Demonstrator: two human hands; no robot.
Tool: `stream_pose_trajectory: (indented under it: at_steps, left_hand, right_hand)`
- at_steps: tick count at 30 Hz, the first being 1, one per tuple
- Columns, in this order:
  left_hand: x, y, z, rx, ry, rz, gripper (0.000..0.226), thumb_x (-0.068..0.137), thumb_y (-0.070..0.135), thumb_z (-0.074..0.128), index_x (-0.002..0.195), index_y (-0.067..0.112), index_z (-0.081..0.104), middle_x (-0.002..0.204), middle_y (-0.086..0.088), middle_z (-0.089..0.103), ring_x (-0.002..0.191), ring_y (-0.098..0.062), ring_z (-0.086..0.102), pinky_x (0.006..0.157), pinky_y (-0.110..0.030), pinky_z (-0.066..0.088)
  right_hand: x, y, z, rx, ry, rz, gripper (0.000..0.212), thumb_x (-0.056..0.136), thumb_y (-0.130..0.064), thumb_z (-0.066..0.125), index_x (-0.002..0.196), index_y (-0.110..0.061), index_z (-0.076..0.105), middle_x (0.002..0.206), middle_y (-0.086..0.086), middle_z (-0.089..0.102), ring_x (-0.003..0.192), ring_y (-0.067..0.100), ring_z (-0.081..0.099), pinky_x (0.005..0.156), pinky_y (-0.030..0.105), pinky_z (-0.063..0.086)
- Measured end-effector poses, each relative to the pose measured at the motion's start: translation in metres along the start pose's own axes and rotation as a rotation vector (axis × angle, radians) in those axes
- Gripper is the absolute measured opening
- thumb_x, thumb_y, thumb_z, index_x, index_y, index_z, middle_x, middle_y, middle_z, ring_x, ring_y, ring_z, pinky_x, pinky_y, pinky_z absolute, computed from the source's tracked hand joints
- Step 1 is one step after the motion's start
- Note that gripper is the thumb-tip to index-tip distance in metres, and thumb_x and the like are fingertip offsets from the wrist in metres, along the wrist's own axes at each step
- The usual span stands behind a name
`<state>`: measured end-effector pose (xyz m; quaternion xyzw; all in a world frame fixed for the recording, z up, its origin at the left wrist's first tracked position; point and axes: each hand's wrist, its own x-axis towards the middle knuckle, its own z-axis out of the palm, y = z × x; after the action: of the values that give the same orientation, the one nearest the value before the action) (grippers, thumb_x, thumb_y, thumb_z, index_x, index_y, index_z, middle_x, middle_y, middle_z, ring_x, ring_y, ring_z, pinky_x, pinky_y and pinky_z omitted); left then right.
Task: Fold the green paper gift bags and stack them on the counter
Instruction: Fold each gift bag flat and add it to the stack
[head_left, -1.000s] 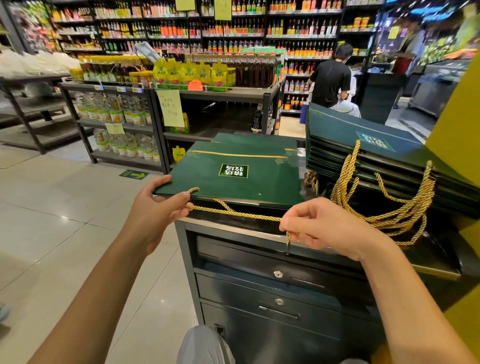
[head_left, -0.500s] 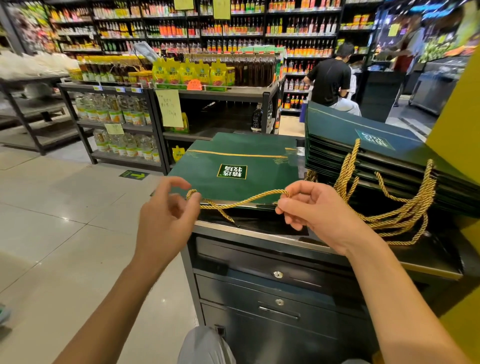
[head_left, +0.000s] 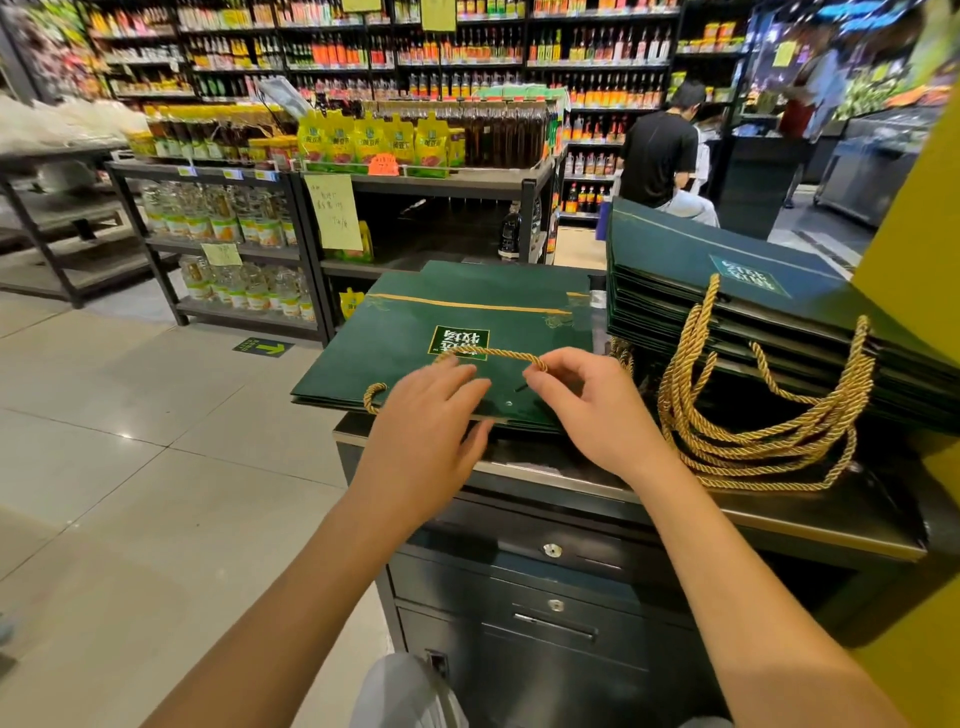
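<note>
Piles: two; low green bags (head_left: 415, 343) at the left of my counter (head_left: 779, 514), taller stack (head_left: 727, 291) just beside.
My left hand (head_left: 431, 415): flat on the green bags.
My right hand (head_left: 597, 410): pinching gold cord (head_left: 493, 354).
Behind: one shelf rack (head_left: 415, 182).

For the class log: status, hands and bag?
Left hand flat on dark green paper gift bag. Right hand pinches its twisted gold rope handle. Nothing blocking.
</note>
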<state>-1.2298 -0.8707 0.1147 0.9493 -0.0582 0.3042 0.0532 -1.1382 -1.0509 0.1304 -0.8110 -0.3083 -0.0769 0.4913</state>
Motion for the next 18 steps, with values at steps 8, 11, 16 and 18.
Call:
stream_pose_trajectory:
  at_steps: [8,11,16,18]
  left_hand:
    - [0.002,-0.023,0.013,-0.157,-0.120,-0.026,0.034,0.093,0.044,0.066,0.119,0.023,0.073,0.123,0.005,0.069,0.113,-0.021,0.062,0.097,-0.045,0.049]
    - [-0.002,-0.024,0.025,-0.088,-0.073,0.009,0.042,0.096,0.051,0.049,0.116,0.024,0.074,0.119,0.004,0.071,0.104,-0.024,0.065,0.090,-0.042,0.048]
    - [-0.009,-0.018,0.037,-0.087,0.089,-0.004,0.044,0.099,0.047,0.045,0.108,0.018,0.077,0.109,0.001,0.076,0.094,-0.024,0.071,0.085,-0.038,0.050]
    - [-0.009,-0.015,0.037,-0.083,0.126,-0.004,0.043,0.099,0.045,0.044,0.105,0.017,0.077,0.104,0.000,0.077,0.091,-0.023,0.071,0.084,-0.036,0.051]
  right_hand:
    - [-0.005,0.013,0.010,-0.152,-0.043,-0.015,0.012,0.100,-0.027,0.063,0.100,-0.019,0.072,0.096,-0.004,0.067,0.088,0.010,0.060,0.078,0.021,0.046]
    - [-0.006,0.014,0.010,-0.194,-0.052,-0.039,0.013,0.100,-0.027,0.063,0.101,-0.018,0.073,0.096,-0.005,0.065,0.090,0.010,0.060,0.082,0.025,0.047]
    - [-0.008,0.016,0.012,-0.282,-0.069,-0.100,0.013,0.101,-0.025,0.061,0.103,-0.018,0.071,0.095,-0.005,0.063,0.093,0.015,0.057,0.085,0.032,0.045]
    - [-0.008,0.018,0.014,-0.302,-0.060,-0.115,0.011,0.101,-0.023,0.061,0.103,-0.018,0.071,0.094,-0.004,0.063,0.092,0.017,0.056,0.084,0.033,0.044]
